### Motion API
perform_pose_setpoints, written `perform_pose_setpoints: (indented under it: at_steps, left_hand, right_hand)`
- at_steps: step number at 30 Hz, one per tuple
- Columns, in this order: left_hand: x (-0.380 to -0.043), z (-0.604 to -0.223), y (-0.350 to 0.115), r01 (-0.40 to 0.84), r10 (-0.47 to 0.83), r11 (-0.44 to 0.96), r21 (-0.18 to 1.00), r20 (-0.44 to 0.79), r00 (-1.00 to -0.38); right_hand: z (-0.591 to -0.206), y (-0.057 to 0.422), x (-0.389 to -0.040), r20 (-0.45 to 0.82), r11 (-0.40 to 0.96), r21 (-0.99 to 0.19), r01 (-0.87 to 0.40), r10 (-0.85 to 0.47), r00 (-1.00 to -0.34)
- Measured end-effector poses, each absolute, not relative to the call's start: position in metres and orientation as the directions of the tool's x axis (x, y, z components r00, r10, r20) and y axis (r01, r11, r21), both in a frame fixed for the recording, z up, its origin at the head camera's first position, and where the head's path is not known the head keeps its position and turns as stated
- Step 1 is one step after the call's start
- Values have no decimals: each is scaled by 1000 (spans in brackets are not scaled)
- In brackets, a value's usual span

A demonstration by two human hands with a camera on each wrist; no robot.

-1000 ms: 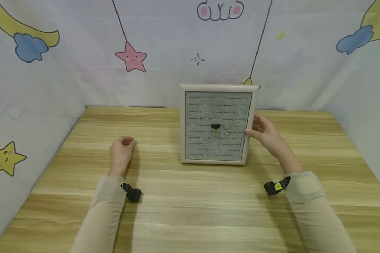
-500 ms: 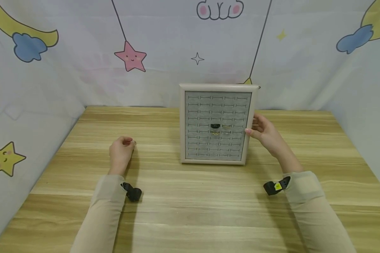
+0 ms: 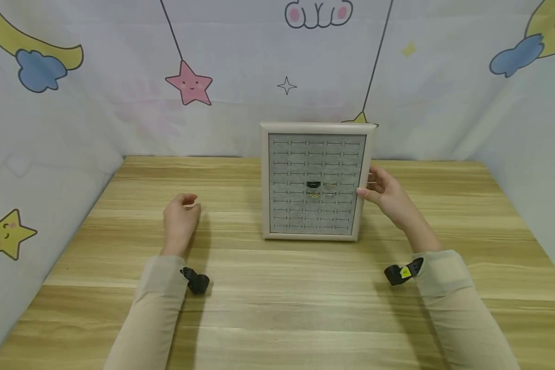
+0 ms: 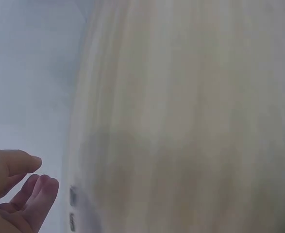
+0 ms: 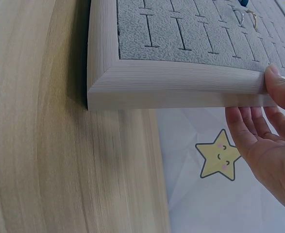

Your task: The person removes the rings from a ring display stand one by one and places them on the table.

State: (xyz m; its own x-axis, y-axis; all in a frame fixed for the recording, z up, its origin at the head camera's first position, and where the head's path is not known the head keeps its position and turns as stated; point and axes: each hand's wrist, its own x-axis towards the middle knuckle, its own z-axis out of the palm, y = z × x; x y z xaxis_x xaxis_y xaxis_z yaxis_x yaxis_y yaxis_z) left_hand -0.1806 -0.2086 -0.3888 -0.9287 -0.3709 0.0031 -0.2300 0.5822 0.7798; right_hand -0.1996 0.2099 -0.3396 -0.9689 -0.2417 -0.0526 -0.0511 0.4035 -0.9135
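A ring display board (image 3: 289,210), grey felt with rows of slits in a pale wooden frame, stands upright at the table's back half. Several rings sit in its middle slits: a dark ring (image 3: 313,184), gold-toned ones (image 3: 313,195) and a paler one. My right hand (image 3: 390,200) grips the board's right edge; in the right wrist view its thumb (image 5: 280,87) presses the front and the fingers reach behind. Left of the board, my left hand (image 3: 180,218) is held at the table, holding nothing, with a gap between thumb and fingers in the left wrist view.
The wood-grain table (image 3: 277,303) spreads around the board. Behind it hangs a white curtain (image 3: 240,113) printed with stars, moons and clouds. Each sleeve cuff carries a small black camera, such as the right camera (image 3: 400,273).
My left thumb and fingers have come apart, and that hand has shifted slightly right. The right hand keeps its grip on the board, which stays in place.
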Motion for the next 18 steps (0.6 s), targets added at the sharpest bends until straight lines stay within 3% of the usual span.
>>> perform_pose_setpoints:
  at_steps: [8, 18]
  left_hand:
    - [-185, -368, -180, -113, -329, 509, 853, 71, -942]
    - [-181, -335, -128, 197, -242, 458, 867, 335, -911]
  right_hand:
    - [-339, 210, -200, -56, 407, -912, -51, -246, -968]
    - [-339, 210, -200, -53, 403, -914, -52, -245, -968]
